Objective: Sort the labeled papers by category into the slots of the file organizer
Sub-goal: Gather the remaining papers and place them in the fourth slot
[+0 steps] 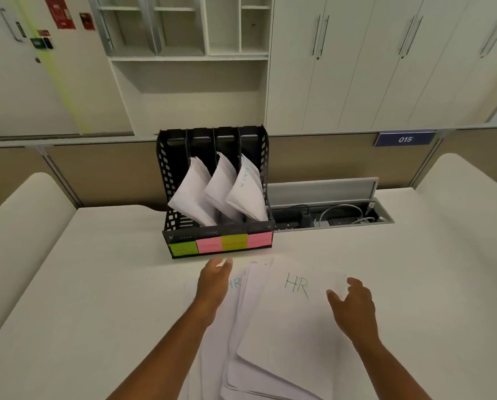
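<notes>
left hand (pixel 212 284): fingers curled loosely, flat on an HR sheet (pixel 235 284) | right hand (pixel 352 304): fingers spread, touching top HR paper (pixel 293 319) | file organizer (pixel 217 192) beyond the fingertips

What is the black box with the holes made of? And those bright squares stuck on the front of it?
The file organizer looks like hard black plastic: thin molded walls with rows of punched holes and a dull sheen, though painted metal cannot be ruled out. The sticky labels look like matte paper notes, green and pink, flat against the front with writing on them.
</notes>
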